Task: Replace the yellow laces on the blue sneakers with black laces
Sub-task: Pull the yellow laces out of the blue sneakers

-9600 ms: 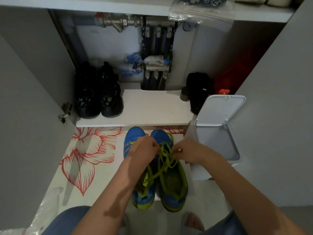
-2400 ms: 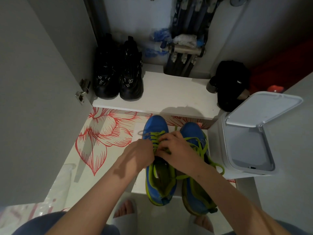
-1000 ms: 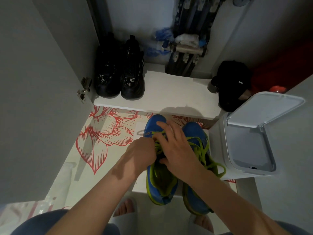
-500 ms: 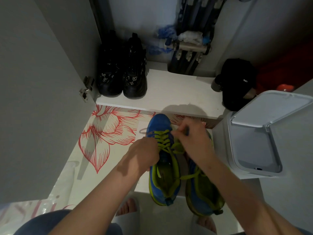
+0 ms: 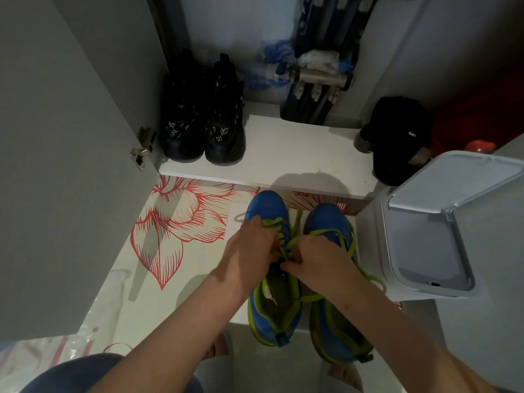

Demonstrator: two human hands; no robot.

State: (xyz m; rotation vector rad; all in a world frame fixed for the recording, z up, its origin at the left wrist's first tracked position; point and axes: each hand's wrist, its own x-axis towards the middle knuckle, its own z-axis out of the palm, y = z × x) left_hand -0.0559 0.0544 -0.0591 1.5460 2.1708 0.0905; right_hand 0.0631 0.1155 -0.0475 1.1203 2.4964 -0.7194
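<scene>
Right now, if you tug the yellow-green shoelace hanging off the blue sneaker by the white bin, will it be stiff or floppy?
Probably floppy: the loose yellow-green shoelace drapes in curves over the blue sneaker. Likely very light, being a thin flat cord. It may catch rather than slide free, since it looks threaded through the sneaker's front.

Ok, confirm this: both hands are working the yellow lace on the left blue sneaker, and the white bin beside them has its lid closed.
One error: the head view shows the white bin with its lid raised open, not closed. The left hand and right hand are indeed working the yellow lace on the left blue sneaker.
</scene>
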